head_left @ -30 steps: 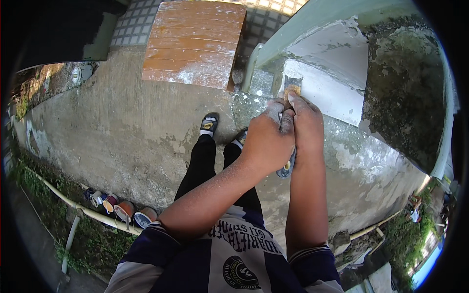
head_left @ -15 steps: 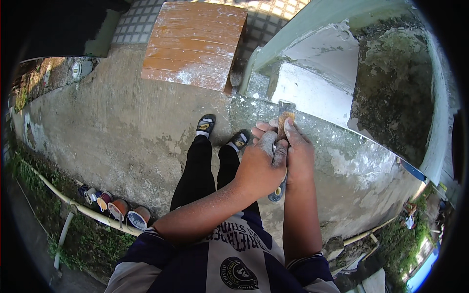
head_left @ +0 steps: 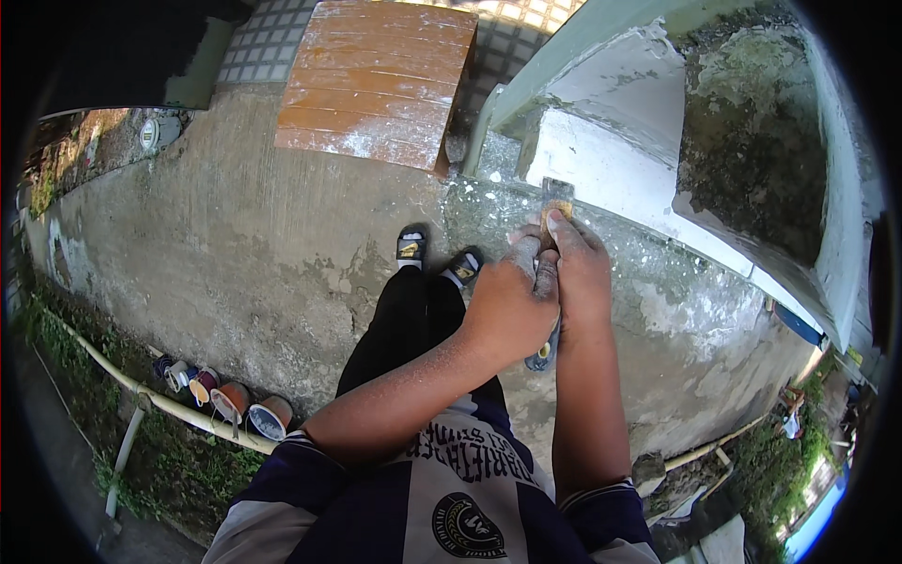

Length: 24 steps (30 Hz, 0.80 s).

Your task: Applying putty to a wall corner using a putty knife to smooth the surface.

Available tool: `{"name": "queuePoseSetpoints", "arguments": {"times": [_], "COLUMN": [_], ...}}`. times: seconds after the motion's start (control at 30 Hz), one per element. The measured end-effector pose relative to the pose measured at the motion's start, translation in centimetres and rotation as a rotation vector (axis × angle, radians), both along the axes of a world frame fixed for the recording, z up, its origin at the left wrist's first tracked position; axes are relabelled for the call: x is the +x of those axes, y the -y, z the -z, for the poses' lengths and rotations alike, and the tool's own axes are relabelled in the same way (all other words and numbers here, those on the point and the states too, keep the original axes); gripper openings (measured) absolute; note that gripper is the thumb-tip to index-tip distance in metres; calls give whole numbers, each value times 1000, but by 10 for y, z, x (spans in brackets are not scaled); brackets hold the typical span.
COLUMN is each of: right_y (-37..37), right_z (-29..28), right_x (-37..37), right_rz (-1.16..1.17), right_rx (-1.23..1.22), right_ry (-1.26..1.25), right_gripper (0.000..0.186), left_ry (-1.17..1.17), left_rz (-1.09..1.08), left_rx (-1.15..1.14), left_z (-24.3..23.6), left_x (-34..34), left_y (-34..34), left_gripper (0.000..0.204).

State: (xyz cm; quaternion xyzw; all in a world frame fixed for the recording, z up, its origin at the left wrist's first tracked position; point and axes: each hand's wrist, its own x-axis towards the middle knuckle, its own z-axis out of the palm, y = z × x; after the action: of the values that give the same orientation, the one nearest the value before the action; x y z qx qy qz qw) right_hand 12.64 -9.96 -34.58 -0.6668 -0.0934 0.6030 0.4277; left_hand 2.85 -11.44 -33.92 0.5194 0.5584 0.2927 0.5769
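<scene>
Lying at far left along the ground's edge: a row of small paint tins (head_left: pixel 225 399) beside a pale pipe (head_left: pixel 141 395), well apart from the work. Standing further right on the grey concrete floor (head_left: pixel 235 244): two sandalled feet, with a brown wooden platform (head_left: pixel 376 80) beyond them. Wrapping around a scraper (head_left: pixel 554 202) at centre: the left hand (head_left: pixel 512 305), fingers curled shut over the middle of the tool, its handle end poking out below the fist. Closing just beside it, touching it: the right hand (head_left: pixel 583 277), fingers pressed together on the upper part, one fingertip bearing on the yellowish collar behind the blade. Resting against the top of the pale, flaking ledge (head_left: pixel 658 282): the dark blade tip. Judging by looks: probably stiff, light, rigid metal, unlikely to bend, slightly dusty and so perhaps slick; best gripping low on the handle for force, with the other hand pressing near the blade for steering, keeping fingers behind the edge.
</scene>
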Motion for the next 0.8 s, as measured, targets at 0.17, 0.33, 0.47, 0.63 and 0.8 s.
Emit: {"name": "queuePoseSetpoints", "arguments": {"times": [0.17,0.33,0.47,0.63,0.8], "right_y": [-12,-2,-21,-8,-26], "right_z": [-5,-1,1,7,-1], "right_x": [-4,-14,-8,-10,-3], "right_rz": [45,21,86,39,27], "right_rx": [-17,0,21,13,-25], "right_ry": [2,67,42,35,21], "right_gripper": [25,25,26,26,26], "left_ry": [22,-24,20,-19,59], "left_rz": [3,46,74,78,2], "left_rx": [24,-3,-21,-96,-62], "left_z": [3,9,12,6,8], "left_x": [-1,-9,-3,-12,0], "left_y": [-8,1,-21,-3,-23], "left_gripper": [20,22,22,23,22]}}
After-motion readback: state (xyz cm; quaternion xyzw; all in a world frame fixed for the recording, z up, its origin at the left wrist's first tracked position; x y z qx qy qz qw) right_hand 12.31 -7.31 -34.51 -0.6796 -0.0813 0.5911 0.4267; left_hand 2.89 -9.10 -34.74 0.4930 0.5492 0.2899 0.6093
